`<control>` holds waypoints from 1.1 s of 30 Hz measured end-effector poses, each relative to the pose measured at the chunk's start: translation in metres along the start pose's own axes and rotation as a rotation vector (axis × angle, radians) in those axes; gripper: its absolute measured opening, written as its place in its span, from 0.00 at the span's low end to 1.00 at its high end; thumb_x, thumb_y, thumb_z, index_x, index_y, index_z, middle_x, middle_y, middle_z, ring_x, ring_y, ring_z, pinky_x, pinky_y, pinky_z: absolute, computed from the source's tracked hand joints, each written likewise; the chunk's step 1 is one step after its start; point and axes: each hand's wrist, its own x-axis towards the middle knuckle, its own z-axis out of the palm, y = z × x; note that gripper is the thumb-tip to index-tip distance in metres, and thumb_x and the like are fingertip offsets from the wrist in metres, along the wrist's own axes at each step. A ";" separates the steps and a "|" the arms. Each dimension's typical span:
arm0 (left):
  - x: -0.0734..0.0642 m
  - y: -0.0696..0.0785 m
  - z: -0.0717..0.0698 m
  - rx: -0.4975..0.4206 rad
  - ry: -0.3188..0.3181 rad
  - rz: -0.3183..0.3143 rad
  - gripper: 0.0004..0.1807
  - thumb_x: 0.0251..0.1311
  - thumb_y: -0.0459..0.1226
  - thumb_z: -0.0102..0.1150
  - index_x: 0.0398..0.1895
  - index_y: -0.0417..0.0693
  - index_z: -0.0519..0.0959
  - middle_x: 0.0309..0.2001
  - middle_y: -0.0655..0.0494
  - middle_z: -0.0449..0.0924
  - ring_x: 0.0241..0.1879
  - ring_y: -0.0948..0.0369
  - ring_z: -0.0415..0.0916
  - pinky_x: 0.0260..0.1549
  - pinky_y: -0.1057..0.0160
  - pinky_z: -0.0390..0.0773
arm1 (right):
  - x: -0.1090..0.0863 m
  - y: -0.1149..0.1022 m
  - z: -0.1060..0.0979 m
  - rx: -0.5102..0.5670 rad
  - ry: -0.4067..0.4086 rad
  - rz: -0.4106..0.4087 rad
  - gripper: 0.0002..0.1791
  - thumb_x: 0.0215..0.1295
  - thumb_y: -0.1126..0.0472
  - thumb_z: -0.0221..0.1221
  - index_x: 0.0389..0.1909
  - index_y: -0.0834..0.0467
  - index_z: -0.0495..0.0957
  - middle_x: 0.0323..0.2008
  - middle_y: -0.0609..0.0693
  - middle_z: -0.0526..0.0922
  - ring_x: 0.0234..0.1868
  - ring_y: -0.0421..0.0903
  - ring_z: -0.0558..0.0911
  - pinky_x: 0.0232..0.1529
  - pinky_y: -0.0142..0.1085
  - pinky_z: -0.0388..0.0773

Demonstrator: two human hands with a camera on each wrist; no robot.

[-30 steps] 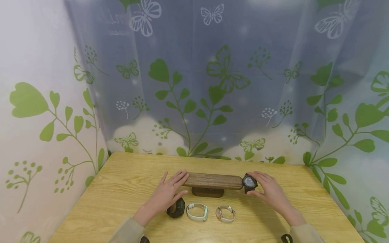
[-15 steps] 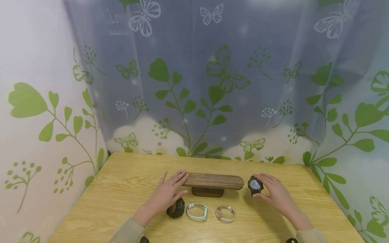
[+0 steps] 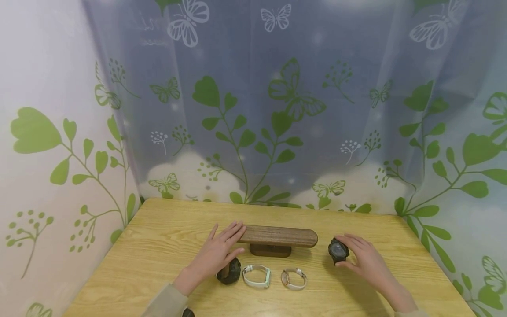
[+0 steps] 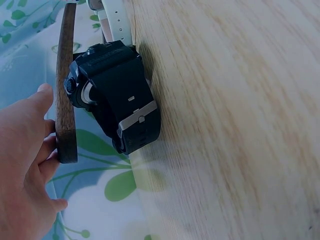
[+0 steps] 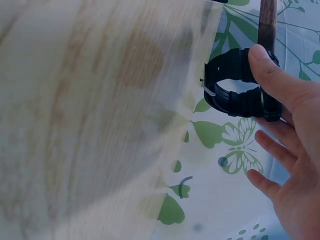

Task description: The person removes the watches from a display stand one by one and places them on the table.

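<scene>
My left hand (image 3: 219,248) rests its straight fingers on the left end of a dark wooden watch stand (image 3: 281,236), a long bar on a small base. In the left wrist view, a chunky black watch (image 4: 122,95) with a metal strap keeper stands on the table just below that bar. My right hand (image 3: 366,259) pinches another black digital watch (image 3: 338,251) between thumb and fingers, to the right of the bar and apart from it. The right wrist view shows its strap (image 5: 227,100) buckled into a loop, the other fingers spread behind.
A mint-green banded watch (image 3: 257,276) and a white-strapped watch (image 3: 294,279) with a rose-gold case lie on the wooden table (image 3: 178,220) in front of the stand. A curtain (image 3: 253,110) with leaves and butterflies hangs behind the table.
My right hand has drawn the black watch off to the right, away from the bar's right end, and a little toward me. The left hand and the stand have stayed put.
</scene>
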 end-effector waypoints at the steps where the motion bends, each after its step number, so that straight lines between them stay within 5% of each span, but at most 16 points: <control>1: 0.000 0.000 0.000 -0.002 0.005 0.004 0.36 0.72 0.50 0.58 0.77 0.46 0.63 0.77 0.49 0.60 0.76 0.52 0.58 0.71 0.31 0.52 | -0.001 0.000 0.000 0.000 -0.002 -0.001 0.41 0.41 0.53 0.80 0.60 0.60 0.79 0.53 0.60 0.85 0.55 0.64 0.81 0.48 0.66 0.77; 33: 0.000 0.001 -0.001 -0.031 -0.017 -0.010 0.35 0.72 0.49 0.57 0.78 0.46 0.62 0.78 0.49 0.59 0.77 0.52 0.56 0.71 0.30 0.49 | -0.012 -0.024 0.004 0.054 -0.137 -0.007 0.41 0.43 0.50 0.79 0.61 0.58 0.80 0.54 0.55 0.84 0.54 0.59 0.82 0.50 0.62 0.80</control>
